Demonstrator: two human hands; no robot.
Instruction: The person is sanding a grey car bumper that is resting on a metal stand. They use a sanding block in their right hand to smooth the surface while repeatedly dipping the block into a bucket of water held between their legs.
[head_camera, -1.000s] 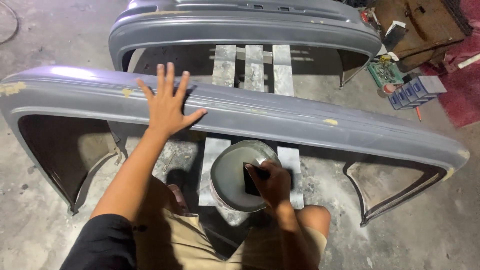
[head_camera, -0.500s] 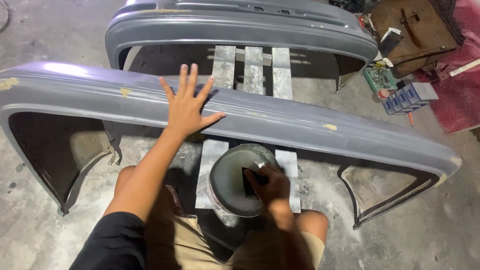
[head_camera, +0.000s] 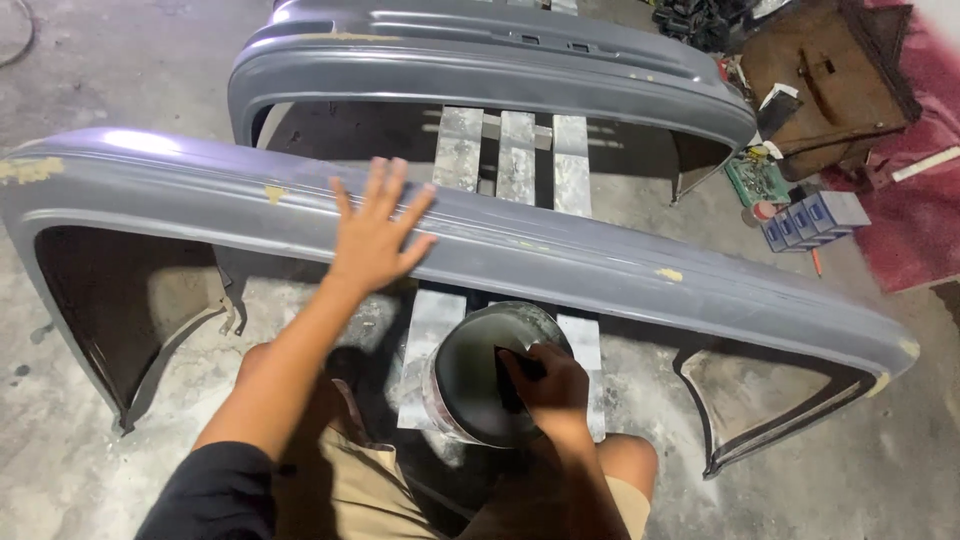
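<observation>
Head view: open left hand (head_camera: 375, 240) flat on grey bumper (head_camera: 600, 265); right hand (head_camera: 550, 385) grips dark pad (head_camera: 510, 375).

A second grey bumper (head_camera: 480, 75) lies beyond.

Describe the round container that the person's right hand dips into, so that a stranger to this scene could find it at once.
Start at the long grey car bumper nearest the person, under the flat left hand. Just below its middle, between the person's knees, stands a round metal bucket with a dark inside. The right hand reaches into it, holding something dark; nothing else nearby is round.
</observation>
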